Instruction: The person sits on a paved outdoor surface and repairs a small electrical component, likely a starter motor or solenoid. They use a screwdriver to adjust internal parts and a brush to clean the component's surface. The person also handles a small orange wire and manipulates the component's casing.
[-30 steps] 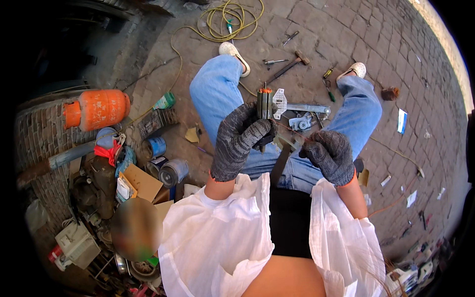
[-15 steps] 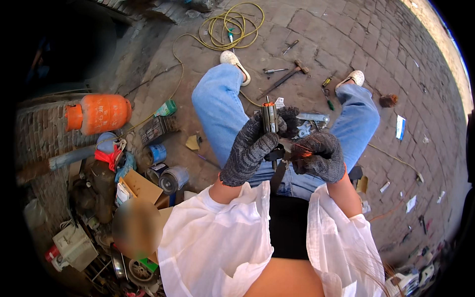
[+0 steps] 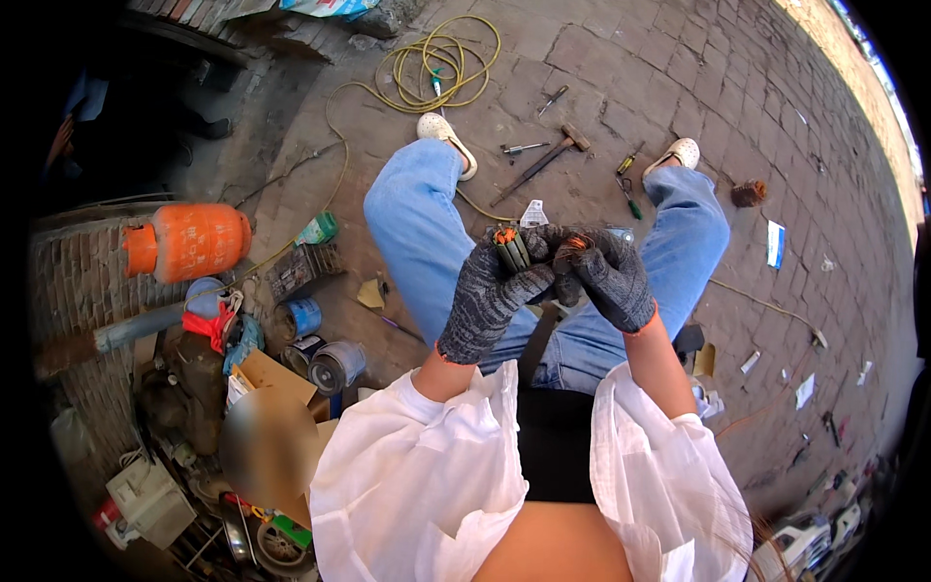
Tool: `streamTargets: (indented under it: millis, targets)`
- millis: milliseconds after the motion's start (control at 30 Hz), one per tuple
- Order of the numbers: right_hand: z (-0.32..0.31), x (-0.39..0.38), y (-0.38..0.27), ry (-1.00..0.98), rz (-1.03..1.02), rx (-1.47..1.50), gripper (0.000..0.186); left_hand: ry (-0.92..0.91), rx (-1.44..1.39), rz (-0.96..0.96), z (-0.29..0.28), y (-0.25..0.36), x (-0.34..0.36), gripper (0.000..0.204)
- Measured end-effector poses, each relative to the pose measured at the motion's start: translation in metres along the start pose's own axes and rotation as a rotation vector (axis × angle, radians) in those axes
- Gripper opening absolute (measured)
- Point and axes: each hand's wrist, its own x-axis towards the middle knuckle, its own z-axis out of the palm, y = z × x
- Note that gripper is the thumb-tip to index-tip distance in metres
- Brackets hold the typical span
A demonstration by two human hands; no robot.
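Observation:
Both hands wear dark grey knit gloves with orange cuffs and meet above my lap. My left hand [image 3: 482, 303] is closed round a motor armature [image 3: 511, 250], a slotted metal cylinder with orange windings at its end, now tilted toward me. Its lower part is hidden by the glove. Close beside it, my right hand [image 3: 616, 283] has its fingers pinched together on a small tuft of orange copper wire [image 3: 576, 242]. Whether that wire is still joined to the armature cannot be seen.
Ahead on the brick paving lie a hammer [image 3: 543, 165], screwdrivers [image 3: 629, 158] and a coiled yellow hose [image 3: 441, 58]. At left are an orange gas cylinder [image 3: 189, 241], paint cans [image 3: 337, 360] and a cardboard box [image 3: 274, 373]. A brown wire brush [image 3: 749, 193] lies right of my foot.
The armature has tipped from upright so its winding end faces me more. My right hand has moved up and in, closer to that end.

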Motion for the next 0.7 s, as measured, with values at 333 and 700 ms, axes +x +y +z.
streamTargets:
  millis: [333,700]
  targets:
    - [0.004,-0.015,-0.007,-0.137,0.055,0.123,0.029,0.036,0.321,0.149,-0.011,-0.017,0.000,0.022]
    - [0.017,-0.012,-0.006,0.097,0.035,-0.056,0.031,0.037,0.399,0.201,-0.001,-0.017,-0.003,0.026]
